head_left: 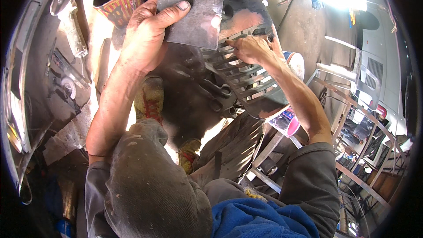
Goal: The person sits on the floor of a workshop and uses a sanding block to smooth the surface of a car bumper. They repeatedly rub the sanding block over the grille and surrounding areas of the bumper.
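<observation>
My left hand (147, 33) is closed on a flat, grey metal sheet (194, 13), thumb on top and the other fingers hidden beneath. A small pinkish patch shows at the sheet's right edge. Just right of it lies a dark slatted grille panel (260, 89), with a smooth pinkish-brown area (246, 21) along its upper part. My right hand (252, 49) rests over the slats, forefinger stretched out and its tip at one of the bars. The remaining fingers are partly folded, and nothing shows in them. The sheet covers part of the panel's left side.
An angle grinder (72, 26) lies at the far left, near a striped red-and-yellow container (119, 9). Below the panel is a pink round rim (292, 126) beside metal stool legs (269, 147). Metal frames (348, 92) and a white vehicle (383, 79) stand at right.
</observation>
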Action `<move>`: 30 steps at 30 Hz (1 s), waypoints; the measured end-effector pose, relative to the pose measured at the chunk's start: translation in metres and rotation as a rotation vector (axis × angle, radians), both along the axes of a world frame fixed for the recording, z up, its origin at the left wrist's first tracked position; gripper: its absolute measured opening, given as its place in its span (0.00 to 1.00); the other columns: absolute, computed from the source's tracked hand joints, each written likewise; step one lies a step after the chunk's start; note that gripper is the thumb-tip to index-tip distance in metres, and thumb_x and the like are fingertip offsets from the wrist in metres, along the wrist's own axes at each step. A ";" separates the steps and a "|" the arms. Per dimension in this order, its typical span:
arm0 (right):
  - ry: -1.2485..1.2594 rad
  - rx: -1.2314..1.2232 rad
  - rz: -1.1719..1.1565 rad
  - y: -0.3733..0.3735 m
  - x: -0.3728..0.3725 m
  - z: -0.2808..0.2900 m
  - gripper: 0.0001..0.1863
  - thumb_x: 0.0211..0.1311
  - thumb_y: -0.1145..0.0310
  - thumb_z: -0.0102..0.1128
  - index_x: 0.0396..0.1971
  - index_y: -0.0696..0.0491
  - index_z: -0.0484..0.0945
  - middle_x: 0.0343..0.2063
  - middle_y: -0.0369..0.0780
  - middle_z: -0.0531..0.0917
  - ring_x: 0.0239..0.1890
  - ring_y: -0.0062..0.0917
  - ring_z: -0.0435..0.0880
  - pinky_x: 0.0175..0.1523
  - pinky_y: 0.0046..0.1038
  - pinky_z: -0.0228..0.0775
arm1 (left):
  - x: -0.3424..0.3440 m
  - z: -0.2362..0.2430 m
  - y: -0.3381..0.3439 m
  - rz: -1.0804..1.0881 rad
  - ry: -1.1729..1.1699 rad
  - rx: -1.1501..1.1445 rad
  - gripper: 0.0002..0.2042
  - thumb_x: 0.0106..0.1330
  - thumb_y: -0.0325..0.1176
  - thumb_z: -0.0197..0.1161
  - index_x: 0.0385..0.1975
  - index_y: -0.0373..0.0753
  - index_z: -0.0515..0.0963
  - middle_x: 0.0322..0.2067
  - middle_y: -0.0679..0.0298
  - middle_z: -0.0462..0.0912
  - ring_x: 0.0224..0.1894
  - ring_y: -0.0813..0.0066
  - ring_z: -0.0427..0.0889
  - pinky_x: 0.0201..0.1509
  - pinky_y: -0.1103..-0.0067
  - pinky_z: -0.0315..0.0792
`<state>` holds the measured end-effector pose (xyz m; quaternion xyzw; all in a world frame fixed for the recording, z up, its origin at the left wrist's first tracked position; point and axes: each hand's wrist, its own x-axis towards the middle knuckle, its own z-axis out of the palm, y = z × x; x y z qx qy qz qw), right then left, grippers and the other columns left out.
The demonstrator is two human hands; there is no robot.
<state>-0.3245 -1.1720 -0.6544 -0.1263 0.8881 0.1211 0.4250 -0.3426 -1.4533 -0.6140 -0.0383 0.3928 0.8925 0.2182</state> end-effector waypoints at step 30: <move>0.061 0.065 0.037 -0.009 0.013 0.020 0.27 0.66 0.51 0.46 0.60 0.51 0.67 0.18 0.48 0.81 0.27 0.45 0.83 0.37 0.49 0.71 | 0.000 0.000 -0.001 -0.001 -0.035 -0.016 0.16 0.63 0.28 0.63 0.50 0.32 0.74 0.44 0.58 0.82 0.46 0.71 0.81 0.52 0.73 0.76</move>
